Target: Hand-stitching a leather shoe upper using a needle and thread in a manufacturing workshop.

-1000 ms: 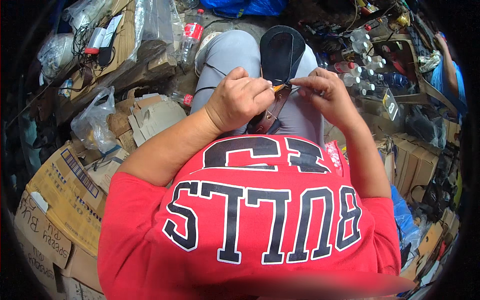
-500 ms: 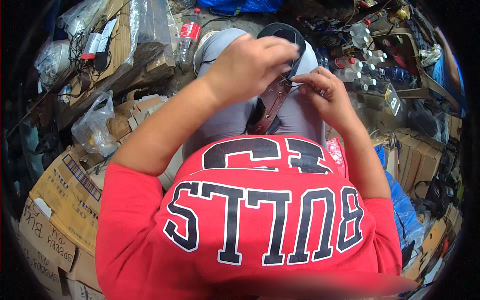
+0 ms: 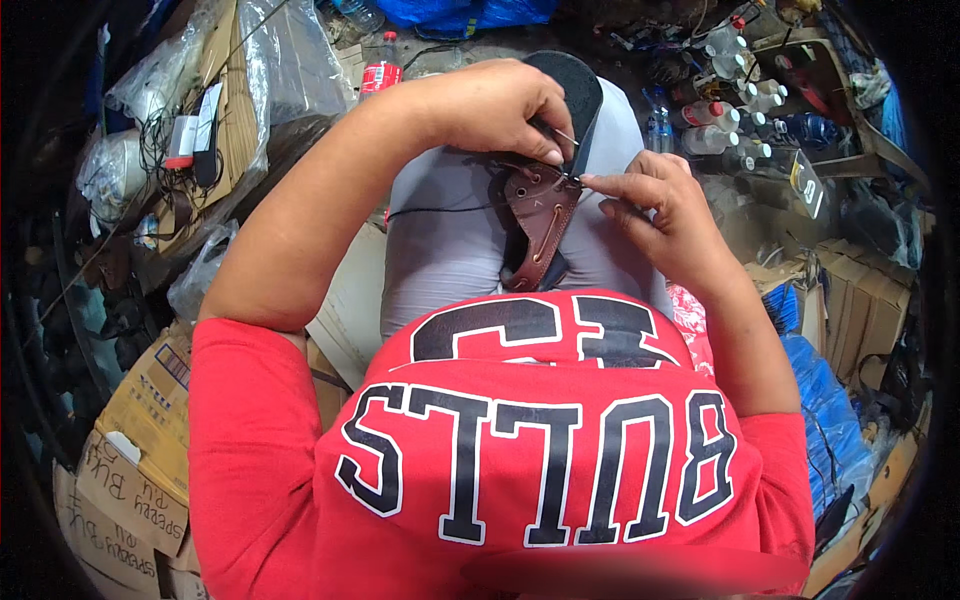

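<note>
Together both hands [image 3: 600, 160] pinch thread — stitching a brown sandal [image 3: 540, 215].

The left hand [image 3: 490, 105] pinches a thin needle at a brown leather upper [image 3: 541, 215] of a shoe lying on the person's lap. The right hand [image 3: 665, 215] grips the black sole's [image 3: 575, 85] edge beside it. Cardboard boxes [image 3: 135, 440] and bottles [image 3: 735, 100] surround the person.

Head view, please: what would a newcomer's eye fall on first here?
First the big red shirt filling the lower half. Above it, at the centre, the left hand and right hand meet over a brown leather shoe upper with a dark sole, resting on grey-clad knees. Cardboard boxes crowd the left edge, plastic bottles the upper right.
</note>
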